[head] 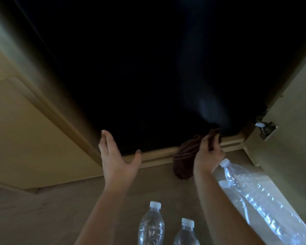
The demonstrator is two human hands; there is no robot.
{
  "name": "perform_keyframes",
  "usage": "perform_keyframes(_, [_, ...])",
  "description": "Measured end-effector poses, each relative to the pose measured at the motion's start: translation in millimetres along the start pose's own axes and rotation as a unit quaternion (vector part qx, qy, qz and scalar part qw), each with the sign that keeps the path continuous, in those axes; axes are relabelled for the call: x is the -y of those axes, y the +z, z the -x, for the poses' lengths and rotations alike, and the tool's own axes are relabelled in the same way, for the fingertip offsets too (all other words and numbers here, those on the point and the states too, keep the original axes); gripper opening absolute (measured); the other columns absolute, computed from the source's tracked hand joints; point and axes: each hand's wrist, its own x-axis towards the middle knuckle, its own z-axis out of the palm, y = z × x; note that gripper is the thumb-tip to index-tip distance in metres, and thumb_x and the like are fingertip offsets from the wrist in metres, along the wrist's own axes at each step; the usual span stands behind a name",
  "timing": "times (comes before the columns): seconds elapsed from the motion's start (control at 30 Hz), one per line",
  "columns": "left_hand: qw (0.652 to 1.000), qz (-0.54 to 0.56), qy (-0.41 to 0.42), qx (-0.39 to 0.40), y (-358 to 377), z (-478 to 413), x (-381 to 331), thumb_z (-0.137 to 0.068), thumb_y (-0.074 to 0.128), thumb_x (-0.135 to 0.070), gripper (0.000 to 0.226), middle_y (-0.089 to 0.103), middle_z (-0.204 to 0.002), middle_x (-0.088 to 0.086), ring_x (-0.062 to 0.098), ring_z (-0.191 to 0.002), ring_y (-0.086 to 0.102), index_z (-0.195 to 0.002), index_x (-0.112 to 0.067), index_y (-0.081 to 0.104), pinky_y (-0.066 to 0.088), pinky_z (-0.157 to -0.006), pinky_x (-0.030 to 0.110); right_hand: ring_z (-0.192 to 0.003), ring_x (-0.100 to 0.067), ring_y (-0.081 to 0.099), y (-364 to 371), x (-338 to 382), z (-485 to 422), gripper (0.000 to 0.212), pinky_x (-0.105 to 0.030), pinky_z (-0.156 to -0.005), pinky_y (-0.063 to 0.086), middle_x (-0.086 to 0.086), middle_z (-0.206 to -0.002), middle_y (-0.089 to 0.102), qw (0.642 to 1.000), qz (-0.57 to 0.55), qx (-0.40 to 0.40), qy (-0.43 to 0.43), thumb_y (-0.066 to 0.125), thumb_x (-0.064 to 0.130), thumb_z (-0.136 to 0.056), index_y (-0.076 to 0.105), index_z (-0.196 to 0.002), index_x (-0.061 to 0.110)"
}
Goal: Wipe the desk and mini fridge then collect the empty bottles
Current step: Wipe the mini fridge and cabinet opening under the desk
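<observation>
Fingers (pixel 105 137) spread wide on left hand (pixel 117 158), lower centre; bunched round brown cloth (pixel 183 156) on right hand (pixel 208 154), against dark mini fridge (pixel 148 68).

A silver metal hinge (pixel 265 128) is fixed to the inner face of a pale wooden cabinet door (pixel 297 96), which stands open. Left of the hinge runs a moulded wooden frame rail (pixel 157 157). Far left of the hinge, a beige side panel (pixel 30 138) slants away.
</observation>
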Motion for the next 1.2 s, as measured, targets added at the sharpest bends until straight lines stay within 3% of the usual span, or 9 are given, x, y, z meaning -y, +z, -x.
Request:
perform_keyframes(0.2, [0.999, 0.037, -0.017, -0.005, 2, -2, -3, -0.069, 0.066, -0.036, 0.105, 0.012, -0.150, 0.001, 0.033, -0.131, 0.035, -0.147, -0.019, -0.001, 0.038, -0.103, 0.048, -0.101, -0.036, 0.057, 14, 12, -2, 0.043, -0.021, -0.087, 0.037, -0.026, -0.121, 0.052, 0.999, -0.025, -0.037, 0.009, 0.051, 0.022, -0.093, 0.046, -0.134, 0.011])
perform_keyframes(0.27, [0.999, 0.030, -0.010, 0.005, -1, -1, -1, -0.074, 0.070, -0.025, 0.103, 0.012, -0.151, 0.004, 0.030, -0.134, 0.031, -0.147, -0.018, -0.001, 0.037, -0.104, 0.047, -0.096, -0.036, 0.059, 30, 8, 32, 0.044, -0.028, -0.090, 0.040, -0.027, -0.113, 0.055, 0.999, -0.033, 0.001, 0.002, 0.053, 0.026, -0.091, 0.049, -0.132, 0.012])
perform_keyframes(0.4, [0.999, 0.041, 0.004, 0.015, -5, 0, -1, -0.076, 0.069, -0.020, 0.101, 0.012, -0.151, 0.006, 0.026, -0.135, 0.028, -0.147, -0.017, -0.002, 0.037, -0.105, 0.046, -0.094, -0.019, 0.050, 48, -1, 94, 0.043, -0.010, -0.083, 0.031, -0.018, -0.119, 0.048, 0.990, -0.020, 0.139, 0.030, 0.051, 0.020, -0.092, 0.046, -0.134, 0.015])
perform_keyframes(0.5, [0.999, 0.044, -0.002, 0.019, -7, 1, -5, -0.077, 0.068, -0.022, 0.100, 0.010, -0.152, 0.004, 0.027, -0.134, 0.030, -0.147, -0.018, -0.004, 0.037, -0.104, 0.046, -0.102, -0.019, 0.048, 41, -3, 111, 0.045, -0.012, -0.086, 0.031, -0.012, -0.123, 0.038, 0.979, -0.002, 0.194, 0.058, 0.051, 0.024, -0.092, 0.043, -0.136, 0.021])
perform_keyframes(0.73, [0.998, 0.054, -0.001, 0.015, -4, 3, -3, -0.077, 0.069, -0.018, 0.101, 0.013, -0.151, 0.005, 0.023, -0.134, 0.030, -0.146, -0.022, -0.004, 0.037, -0.105, 0.043, -0.094, -0.018, 0.057, 7, 23, 19, 0.044, -0.021, -0.094, 0.044, -0.022, -0.114, 0.056, 0.994, -0.077, 0.001, -0.081, 0.055, 0.024, -0.089, 0.050, -0.131, 0.010])
perform_keyframes(0.83, [0.998, 0.067, -0.001, 0.023, -5, 4, -2, -0.078, 0.068, -0.018, 0.101, 0.012, -0.151, 0.001, 0.020, -0.136, 0.028, -0.145, -0.026, -0.007, 0.035, -0.107, 0.042, -0.101, -0.013, 0.049, 9, 41, 4, 0.043, -0.004, -0.093, 0.034, -0.017, -0.120, 0.044, 0.992, -0.086, -0.047, -0.074, 0.055, 0.017, -0.092, 0.046, -0.133, 0.008])
perform_keyframes(0.97, [0.998, 0.057, 0.013, 0.033, -9, 4, 1, -0.076, 0.069, -0.019, 0.103, 0.015, -0.150, 0.003, 0.024, -0.135, 0.029, -0.142, -0.032, -0.009, 0.036, -0.105, 0.044, -0.107, -0.028, 0.053, 38, 30, 48, 0.043, -0.027, -0.100, 0.038, -0.025, -0.119, 0.045, 0.995, -0.075, -0.018, -0.060, 0.055, 0.012, -0.091, 0.046, -0.133, 0.006])
perform_keyframes(1.07, [0.999, 0.030, 0.016, 0.035, -12, 3, 1, -0.075, 0.070, -0.020, 0.104, 0.020, -0.148, 0.009, 0.035, -0.127, 0.038, -0.145, -0.025, -0.006, 0.041, -0.098, 0.049, -0.103, -0.019, 0.049, 52, 16, 92, 0.044, -0.017, -0.093, 0.035, -0.021, -0.125, 0.038, 0.996, -0.063, 0.055, 0.005, 0.053, 0.015, -0.092, 0.044, -0.135, 0.012])
perform_keyframes(1.2, [0.999, 0.033, 0.011, 0.037, -12, 4, -1, -0.076, 0.070, -0.020, 0.104, 0.016, -0.150, 0.005, 0.031, -0.128, 0.036, -0.143, -0.029, -0.009, 0.041, -0.099, 0.046, -0.098, -0.018, 0.053, 51, 11, 108, 0.040, -0.029, -0.096, 0.044, -0.017, -0.124, 0.043, 0.989, -0.071, 0.111, 0.070, 0.052, 0.020, -0.092, 0.049, -0.132, 0.014])
